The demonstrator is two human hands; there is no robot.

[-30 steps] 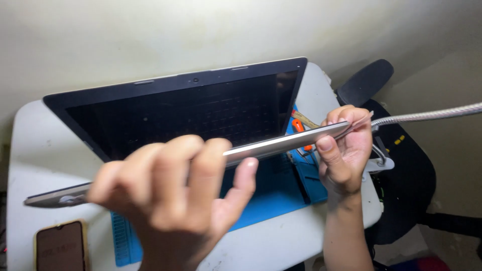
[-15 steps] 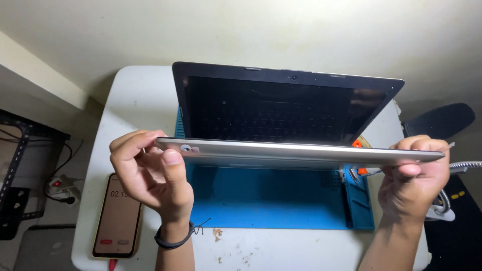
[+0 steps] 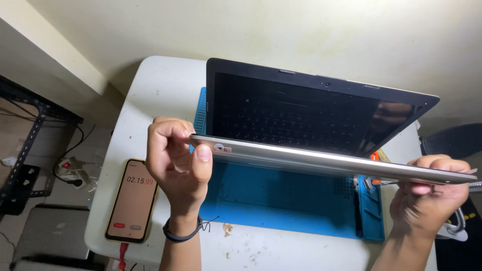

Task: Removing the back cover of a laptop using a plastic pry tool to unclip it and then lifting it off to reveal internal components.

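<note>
The open laptop [image 3: 321, 125] is held in the air above the blue mat [image 3: 281, 200] on the white surface [image 3: 150, 90]. The left hand [image 3: 178, 163] is closed on the left corner of the base, thumb on the front edge. The right hand [image 3: 432, 195] supports the right corner; its grip looks closed, though blur makes it uncertain. The laptop seems stiff, rather heavy, with smooth metal and a fragile screen. It is better to hold the base, not the lid. A phone [image 3: 131, 200] lies on the left.

Right hand [image 3: 427, 200] blurred, blue mat [image 3: 281, 200] partly hidden, perhaps tools.
</note>
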